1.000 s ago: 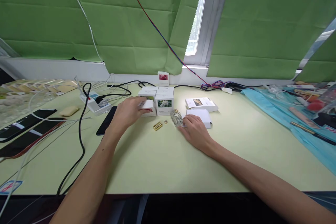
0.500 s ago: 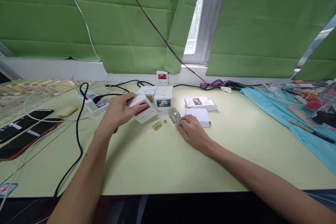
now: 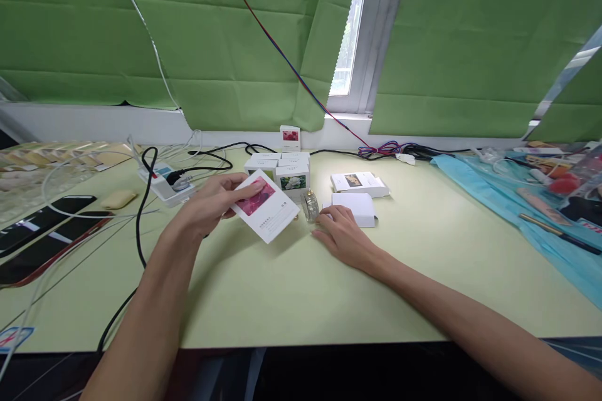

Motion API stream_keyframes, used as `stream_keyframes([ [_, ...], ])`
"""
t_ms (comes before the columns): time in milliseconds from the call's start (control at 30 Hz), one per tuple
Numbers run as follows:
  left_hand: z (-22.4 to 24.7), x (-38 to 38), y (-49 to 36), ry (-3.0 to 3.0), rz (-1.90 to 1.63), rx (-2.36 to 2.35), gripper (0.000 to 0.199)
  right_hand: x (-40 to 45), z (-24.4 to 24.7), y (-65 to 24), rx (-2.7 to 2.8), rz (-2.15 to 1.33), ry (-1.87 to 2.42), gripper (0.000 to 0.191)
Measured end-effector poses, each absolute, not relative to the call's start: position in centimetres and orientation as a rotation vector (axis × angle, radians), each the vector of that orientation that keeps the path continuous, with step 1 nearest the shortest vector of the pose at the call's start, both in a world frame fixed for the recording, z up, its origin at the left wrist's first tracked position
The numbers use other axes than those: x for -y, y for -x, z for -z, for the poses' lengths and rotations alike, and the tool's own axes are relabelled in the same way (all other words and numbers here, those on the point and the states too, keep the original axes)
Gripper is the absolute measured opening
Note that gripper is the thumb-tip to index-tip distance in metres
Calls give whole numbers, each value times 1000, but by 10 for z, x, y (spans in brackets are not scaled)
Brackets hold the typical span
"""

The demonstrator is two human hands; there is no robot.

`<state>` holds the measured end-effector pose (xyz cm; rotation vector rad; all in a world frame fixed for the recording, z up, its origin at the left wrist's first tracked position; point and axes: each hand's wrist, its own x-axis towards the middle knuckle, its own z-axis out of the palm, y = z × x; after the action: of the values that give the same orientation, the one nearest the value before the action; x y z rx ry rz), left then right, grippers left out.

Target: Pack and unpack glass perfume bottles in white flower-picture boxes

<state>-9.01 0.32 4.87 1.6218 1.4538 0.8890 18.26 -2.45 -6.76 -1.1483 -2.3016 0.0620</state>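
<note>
Two bare hands are at work over a pale yellow-green surface (image 3: 301,301), each with its own object. The left hand (image 3: 202,203) has its fingers clamped on a white cardboard box with a pink flower picture (image 3: 277,216), thumb across the printed face. That box slants, its long axis running from about 10 o'clock down to 4 o'clock, the picture at the 10 o'clock end by the fingers; it seems raised.

At about 3 o'clock from it, just beside its far corner, is a clear ribbed glass bottle with a gold-coloured top (image 3: 310,207), its long axis near 12 to 6 o'clock. The right hand (image 3: 345,238) is much the nearer to this bottle, which lies toward 10 o'clock from its bent fingers. They reach its base and seem to touch it; whether they grip cannot be told.

A cluster of white boxes with flower pictures (image 3: 293,180) stands near the bottle, toward 11 o'clock. A plain white box (image 3: 357,208) lies at about 1 o'clock from the right hand.
</note>
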Motion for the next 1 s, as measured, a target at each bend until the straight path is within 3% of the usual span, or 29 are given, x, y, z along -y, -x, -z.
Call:
stream_keyframes([
  [267, -27, -6, 64, -1585, -614, -1319, 48, 21, 72, -184, 2248, -73, 1206, 19],
  [667, -4, 1, 44, -1544, -425, -1331, 65, 14, 69, -187, 2144, -148, 1117, 28],
  [1000, 2, 19, 20, -1143, -572, -1163, 46, 22, 49, -201, 2121, -424, 1086, 33],
])
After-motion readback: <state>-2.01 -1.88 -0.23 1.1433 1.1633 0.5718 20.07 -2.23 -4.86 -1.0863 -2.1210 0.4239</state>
